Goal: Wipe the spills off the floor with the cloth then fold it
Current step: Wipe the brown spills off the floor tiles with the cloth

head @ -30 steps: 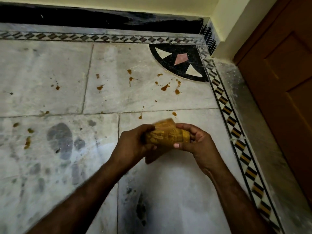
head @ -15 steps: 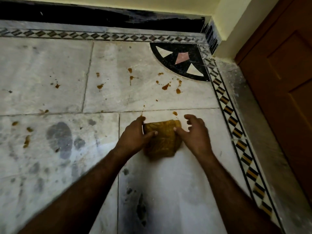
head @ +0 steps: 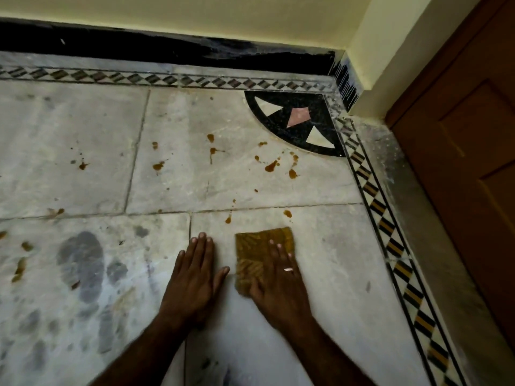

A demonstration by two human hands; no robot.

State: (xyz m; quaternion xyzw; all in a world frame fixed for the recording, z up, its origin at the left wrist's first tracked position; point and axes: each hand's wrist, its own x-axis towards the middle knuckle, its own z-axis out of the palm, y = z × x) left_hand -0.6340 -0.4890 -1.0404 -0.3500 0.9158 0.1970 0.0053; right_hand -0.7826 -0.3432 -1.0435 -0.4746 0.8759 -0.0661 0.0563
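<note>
A small yellow-brown patterned cloth (head: 256,250) lies folded flat on the marble floor (head: 320,274). My right hand (head: 278,285) presses flat on its near right part, fingers spread. My left hand (head: 195,277) rests flat on the bare floor just left of the cloth, holding nothing. Brown spills dot the floor beyond: two drops (head: 287,213) close to the cloth's far edge, a cluster (head: 271,165) near the black corner inlay, more (head: 158,165) to the left and others (head: 19,270) at the far left.
A black skirting and yellow wall (head: 195,20) bound the floor at the back. A wooden door (head: 473,162) stands on the right, past a patterned tile border (head: 390,232). Dark wet footprint marks (head: 83,263) lie left of my hands.
Both hands held the bunched cloth above the floor, then set it down. Now it lies flat under my right palm, and my left hand has moved off it onto the floor.
</note>
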